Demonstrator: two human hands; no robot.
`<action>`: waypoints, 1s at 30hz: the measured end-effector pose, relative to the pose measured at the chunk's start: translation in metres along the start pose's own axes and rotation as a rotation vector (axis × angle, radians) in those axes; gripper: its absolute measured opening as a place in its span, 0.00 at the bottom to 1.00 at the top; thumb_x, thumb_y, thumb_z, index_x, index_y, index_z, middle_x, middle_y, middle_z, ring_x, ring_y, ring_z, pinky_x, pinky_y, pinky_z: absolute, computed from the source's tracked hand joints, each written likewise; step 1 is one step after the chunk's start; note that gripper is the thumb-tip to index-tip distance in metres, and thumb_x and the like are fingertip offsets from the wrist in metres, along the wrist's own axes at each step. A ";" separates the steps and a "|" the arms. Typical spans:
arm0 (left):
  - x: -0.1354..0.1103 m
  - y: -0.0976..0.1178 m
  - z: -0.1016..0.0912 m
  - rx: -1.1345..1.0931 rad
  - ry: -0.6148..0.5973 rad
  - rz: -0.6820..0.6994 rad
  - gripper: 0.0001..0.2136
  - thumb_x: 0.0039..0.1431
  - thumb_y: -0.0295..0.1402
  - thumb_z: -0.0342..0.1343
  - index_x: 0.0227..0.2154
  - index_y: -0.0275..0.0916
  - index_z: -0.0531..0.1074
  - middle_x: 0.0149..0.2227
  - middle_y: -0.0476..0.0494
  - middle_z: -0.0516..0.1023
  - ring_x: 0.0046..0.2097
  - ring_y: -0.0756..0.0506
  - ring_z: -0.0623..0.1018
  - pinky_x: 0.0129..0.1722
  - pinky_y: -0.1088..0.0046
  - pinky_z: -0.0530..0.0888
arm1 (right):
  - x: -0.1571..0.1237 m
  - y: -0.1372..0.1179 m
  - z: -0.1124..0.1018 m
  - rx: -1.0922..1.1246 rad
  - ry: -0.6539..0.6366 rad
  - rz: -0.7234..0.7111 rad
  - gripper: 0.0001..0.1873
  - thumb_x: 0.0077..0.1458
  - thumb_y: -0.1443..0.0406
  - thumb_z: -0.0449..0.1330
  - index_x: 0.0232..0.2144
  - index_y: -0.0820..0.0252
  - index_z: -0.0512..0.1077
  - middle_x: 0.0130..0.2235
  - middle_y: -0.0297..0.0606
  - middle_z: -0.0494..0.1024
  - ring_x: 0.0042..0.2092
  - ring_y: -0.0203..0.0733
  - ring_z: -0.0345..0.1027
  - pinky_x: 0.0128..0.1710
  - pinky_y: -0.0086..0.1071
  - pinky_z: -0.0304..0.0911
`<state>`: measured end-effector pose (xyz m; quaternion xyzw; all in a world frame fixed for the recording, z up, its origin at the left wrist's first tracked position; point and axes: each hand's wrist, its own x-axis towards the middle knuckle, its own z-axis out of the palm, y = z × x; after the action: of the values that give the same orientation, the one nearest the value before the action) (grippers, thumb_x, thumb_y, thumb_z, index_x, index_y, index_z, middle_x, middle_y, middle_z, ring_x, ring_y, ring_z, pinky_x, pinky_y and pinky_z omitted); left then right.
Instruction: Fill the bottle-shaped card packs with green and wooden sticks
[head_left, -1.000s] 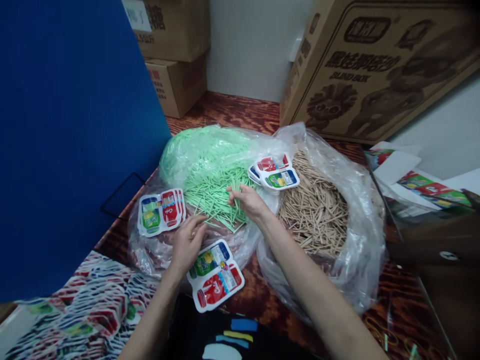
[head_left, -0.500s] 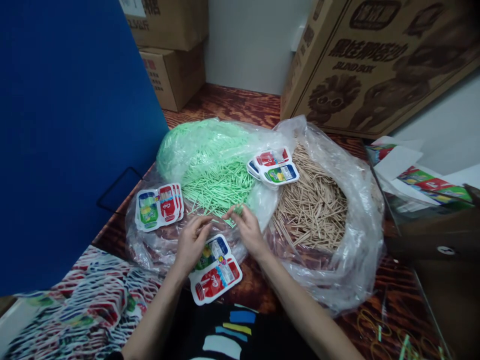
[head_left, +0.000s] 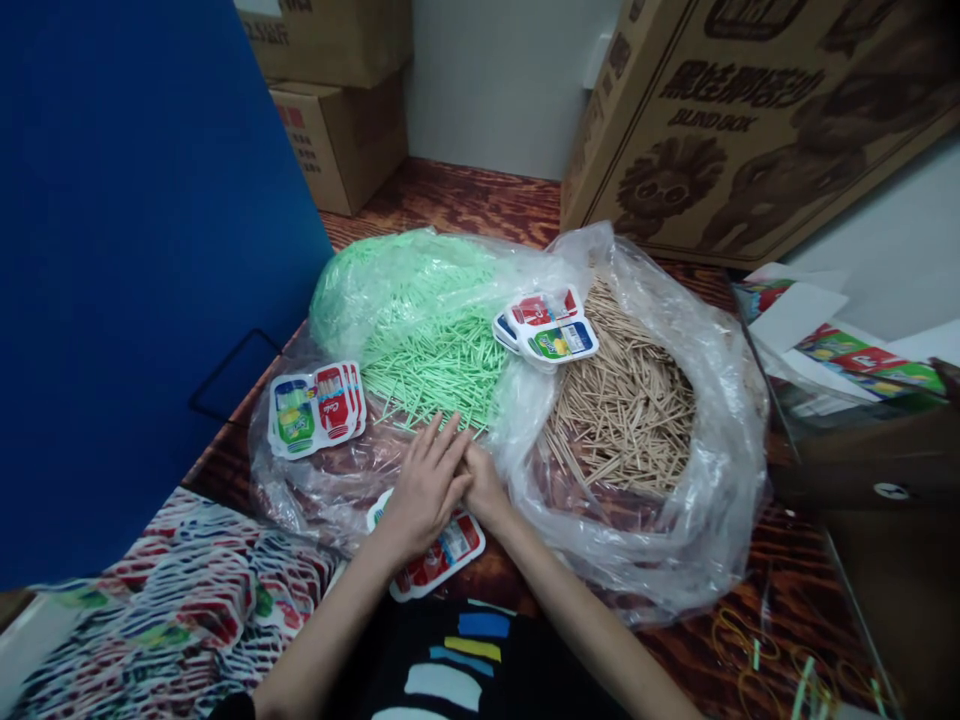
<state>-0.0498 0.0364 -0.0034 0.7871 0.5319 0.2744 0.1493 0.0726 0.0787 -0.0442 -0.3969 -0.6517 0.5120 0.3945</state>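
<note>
My left hand (head_left: 426, 487) lies over the fingers of my right hand (head_left: 484, 488), its own fingers stretched out and pointing away from me. My right hand is curled closed beneath it. The small bunch of green sticks it held half a second ago is hidden now. Just beyond my fingertips is the heap of loose green sticks (head_left: 442, 365) in an open clear plastic bag (head_left: 296, 505). Under my left hand and wrist lies a printed card (head_left: 459, 548) with bottle pictures, partly covered.
Stacked printed cards (head_left: 315, 408) rest on the bag at left, others (head_left: 551, 325) between the bags. Brown sticks (head_left: 626, 410) fill a second bag (head_left: 720, 400). A blue panel (head_left: 150, 250) rises at left; a large carton (head_left: 697, 130) stands behind. Rubber bands (head_left: 739, 640) lie at lower right.
My left hand has moved right and forward onto my right hand, its fingers straightening. The green bunch in my right fingers has gone out of sight. The card in front is more covered.
</note>
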 end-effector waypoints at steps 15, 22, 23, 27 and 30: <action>-0.035 -0.030 -0.002 0.107 -0.100 -0.284 0.11 0.54 0.36 0.59 0.39 0.39 0.69 0.43 0.39 0.72 0.46 0.37 0.71 0.43 0.59 0.69 | -0.007 -0.034 -0.023 0.060 -0.016 -0.015 0.11 0.61 0.64 0.51 0.32 0.58 0.72 0.34 0.37 0.76 0.40 0.41 0.70 0.43 0.33 0.62; -0.032 -0.040 -0.001 -0.168 -0.016 -0.376 0.05 0.57 0.31 0.52 0.26 0.40 0.66 0.30 0.48 0.70 0.36 0.44 0.71 0.37 0.68 0.69 | -0.011 -0.036 -0.025 0.076 0.001 0.004 0.10 0.61 0.62 0.52 0.32 0.58 0.72 0.34 0.37 0.76 0.39 0.41 0.70 0.43 0.33 0.62; -0.032 -0.040 -0.002 -0.187 -0.013 -0.355 0.06 0.58 0.31 0.51 0.26 0.40 0.67 0.30 0.47 0.69 0.36 0.44 0.71 0.36 0.68 0.69 | -0.012 -0.036 -0.026 0.073 0.005 0.003 0.11 0.61 0.62 0.52 0.33 0.58 0.72 0.34 0.37 0.76 0.39 0.41 0.70 0.43 0.33 0.62; -0.035 -0.042 -0.004 -0.178 0.033 -0.335 0.06 0.57 0.30 0.52 0.36 0.40 0.71 0.36 0.45 0.71 0.38 0.44 0.73 0.38 0.68 0.70 | -0.013 -0.036 -0.027 0.071 0.014 -0.010 0.11 0.62 0.61 0.52 0.33 0.58 0.72 0.34 0.37 0.76 0.39 0.41 0.70 0.43 0.33 0.62; -0.037 -0.043 -0.002 -0.141 0.095 -0.376 0.06 0.56 0.31 0.53 0.36 0.40 0.71 0.34 0.46 0.73 0.36 0.45 0.74 0.35 0.68 0.71 | -0.014 -0.036 -0.029 0.067 0.019 -0.016 0.10 0.62 0.62 0.52 0.33 0.58 0.72 0.34 0.36 0.76 0.39 0.40 0.70 0.43 0.32 0.62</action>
<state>-0.0939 0.0192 -0.0348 0.6477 0.6554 0.3150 0.2273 0.1001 0.0703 -0.0056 -0.3830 -0.6336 0.5265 0.4179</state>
